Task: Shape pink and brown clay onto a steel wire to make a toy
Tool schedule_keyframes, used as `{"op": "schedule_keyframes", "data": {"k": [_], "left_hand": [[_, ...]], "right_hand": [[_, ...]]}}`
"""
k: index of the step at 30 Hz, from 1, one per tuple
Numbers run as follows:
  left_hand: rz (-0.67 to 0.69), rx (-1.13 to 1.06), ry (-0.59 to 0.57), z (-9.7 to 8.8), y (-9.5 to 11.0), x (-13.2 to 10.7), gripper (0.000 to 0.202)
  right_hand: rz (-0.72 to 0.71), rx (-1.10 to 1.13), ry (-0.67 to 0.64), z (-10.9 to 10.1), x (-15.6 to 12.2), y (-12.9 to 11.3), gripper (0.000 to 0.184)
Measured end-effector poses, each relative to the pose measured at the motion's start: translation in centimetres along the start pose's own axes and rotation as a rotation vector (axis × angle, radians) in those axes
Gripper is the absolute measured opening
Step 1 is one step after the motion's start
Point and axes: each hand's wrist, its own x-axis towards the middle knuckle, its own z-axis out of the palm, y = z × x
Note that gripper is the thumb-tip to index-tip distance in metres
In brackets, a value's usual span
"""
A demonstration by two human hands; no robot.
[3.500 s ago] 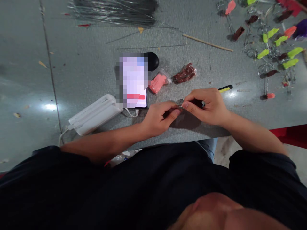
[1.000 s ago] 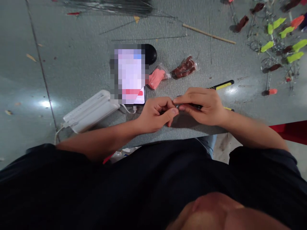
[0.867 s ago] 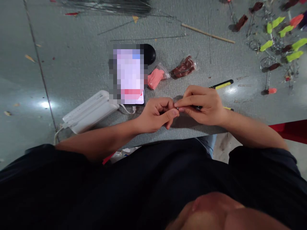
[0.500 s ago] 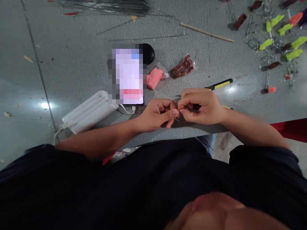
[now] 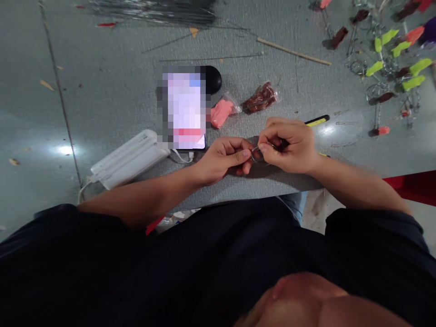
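My left hand (image 5: 223, 160) and my right hand (image 5: 289, 145) meet over the near edge of the grey table (image 5: 119, 91). Both are closed in a pinch on a thin wire loop (image 5: 257, 155) that shows between the fingertips. My right hand also wraps round a dark tool with a yellow-and-black handle (image 5: 316, 121) that sticks out behind it. How much of the wire lies inside my left fist is hidden.
A phone (image 5: 185, 109) is cabled to a white power bank (image 5: 127, 158). Behind it lie a black round object (image 5: 213, 79), a pink bag (image 5: 222, 112) and a dark red bag (image 5: 261, 96). Wire pieces with coloured tips (image 5: 391, 59) fill the right; wire bundle (image 5: 153, 9) and stick (image 5: 293, 51) lie farther back.
My right hand has turned and lifted a little, and a round wire loop now shows between the two hands. The left hand has stayed where it was.
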Motion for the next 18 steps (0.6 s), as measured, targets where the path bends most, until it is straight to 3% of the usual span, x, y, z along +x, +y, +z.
{"op": "schedule_keyframes", "data": {"k": [7, 12, 18], "left_hand": [[0.036, 0.013, 0.036, -0.1, -0.2, 0.3, 0.045], [0.189, 0.018, 0.043, -0.1, -0.7, 0.7, 0.039], [0.281, 0.222, 0.066, 0.1, -1.1, 0.4, 0.04]], "right_hand": [[-0.01, -0.039, 0.072, 0.0, 0.1, -0.1, 0.014], [-0.012, -0.069, 0.185, 0.2, 0.1, -0.1, 0.016], [0.011, -0.082, 0.241, 1.0, -0.2, -0.2, 0.016]]}}
